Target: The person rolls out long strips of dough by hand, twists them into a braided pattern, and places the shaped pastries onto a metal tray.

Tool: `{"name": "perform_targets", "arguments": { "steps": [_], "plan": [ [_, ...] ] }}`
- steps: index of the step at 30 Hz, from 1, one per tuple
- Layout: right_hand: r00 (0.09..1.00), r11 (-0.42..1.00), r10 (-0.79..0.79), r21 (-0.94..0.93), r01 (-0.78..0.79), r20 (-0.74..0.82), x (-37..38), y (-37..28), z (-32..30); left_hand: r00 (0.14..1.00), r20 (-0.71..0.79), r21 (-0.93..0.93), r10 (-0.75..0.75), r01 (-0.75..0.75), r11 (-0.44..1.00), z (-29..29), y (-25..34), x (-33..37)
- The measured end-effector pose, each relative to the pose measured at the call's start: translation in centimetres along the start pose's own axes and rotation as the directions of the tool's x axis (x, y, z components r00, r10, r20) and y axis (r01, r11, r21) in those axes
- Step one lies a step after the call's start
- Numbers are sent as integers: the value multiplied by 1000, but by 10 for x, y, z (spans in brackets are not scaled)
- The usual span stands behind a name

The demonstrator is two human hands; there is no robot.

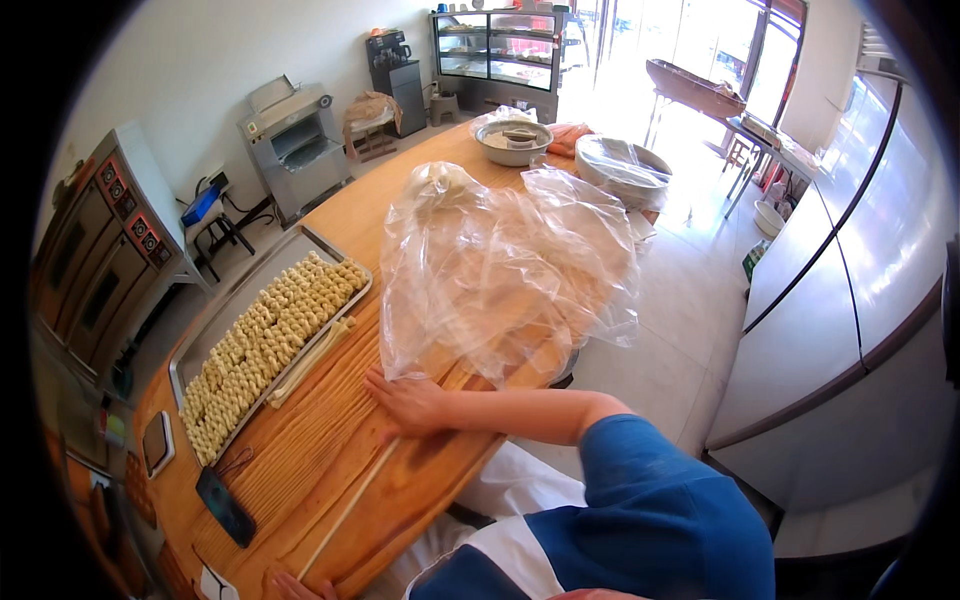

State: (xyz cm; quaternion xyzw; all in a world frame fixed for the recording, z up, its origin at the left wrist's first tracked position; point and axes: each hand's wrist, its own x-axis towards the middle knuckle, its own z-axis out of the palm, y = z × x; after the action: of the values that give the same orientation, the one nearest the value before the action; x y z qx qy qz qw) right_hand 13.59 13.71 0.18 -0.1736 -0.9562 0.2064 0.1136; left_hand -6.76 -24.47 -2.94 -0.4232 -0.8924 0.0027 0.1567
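A thin, pale dough rope [350,505] stretches across the wooden table [300,470] between my two hands. Its far end meets my right hand [408,402], which lies flat on the wood with the fingers stretched out, beside the edge of a clear plastic sheet. At the lower edge, partly cut off, my left hand [298,588] rests by the rope's near end, its visible fingers flat. Several rows of small twisted dough pieces [270,335] fill much of a metal tray [228,290] on the left. Flat dough strips [312,362] lie along the tray's right side.
The crumpled clear plastic sheet [500,270] covers the table's middle. Behind it stand a metal bowl [513,155] and a plastic-covered basin [625,178]. A phone [226,508] lies near the tray. An oven [110,250] stands left, steel cabinets [850,260] right.
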Motion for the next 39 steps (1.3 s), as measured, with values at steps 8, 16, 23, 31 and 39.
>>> {"name": "perform_targets", "arguments": {
  "steps": [8, 16, 23, 31, 39],
  "plan": [
    [953, 974, 225, -33, -223, 203, -8, -11, -25, 904, -182, 420, 388, -285, 862, 40, -39, -5],
    [992, 970, -90, -217, 107, 84, -41, -19, -9, 999, -26, -83, 46, -48, 995, -1, -13, -33],
    [971, 974, 129, -157, -161, -199, 18, 33, 17, 970, 181, -189, -163, 197, 962, -13, 6, 43],
    [999, 971, 18, -239, -6, 48, -53, -11, -15, 961, 245, -203, -129, 180, 962, -45, 17, -25],
    [948, 940, 50, -306, -151, -314, 37, 46, 21, 923, 236, -180, -303, 348, 920, -25, 2, 46]
  ]
}}
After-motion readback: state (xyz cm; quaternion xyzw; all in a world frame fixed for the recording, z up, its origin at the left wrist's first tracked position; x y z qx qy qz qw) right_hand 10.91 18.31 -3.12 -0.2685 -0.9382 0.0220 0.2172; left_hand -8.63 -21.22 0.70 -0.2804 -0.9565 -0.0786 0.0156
